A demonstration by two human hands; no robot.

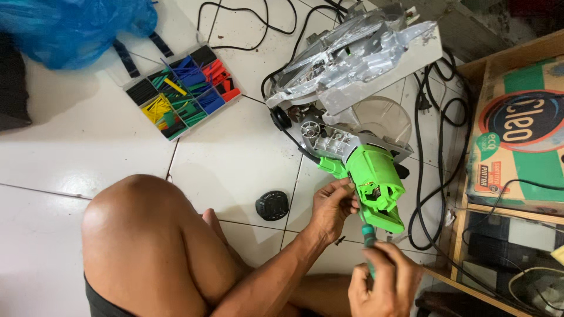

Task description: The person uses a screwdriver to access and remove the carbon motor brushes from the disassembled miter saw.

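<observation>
A circular saw lies on the white tile floor, its silver base plate [358, 58] tipped up and its bright green motor housing [376, 182] open at the end toward me. My left hand [330, 205] grips the near edge of the green housing. A green-handled screwdriver [368, 235] is held in my right hand [385, 282], its tip pointing up into the open housing. My bare knee [147, 235] fills the lower left.
A black round cap [272, 205] and a small dark screw [339, 240] lie on the tiles. A clear compartment box of coloured tubing pieces [182, 88] sits upper left beside a blue plastic bag [70, 26]. Black cables [435, 147] loop beside a cardboard box [517, 135] on a wooden shelf.
</observation>
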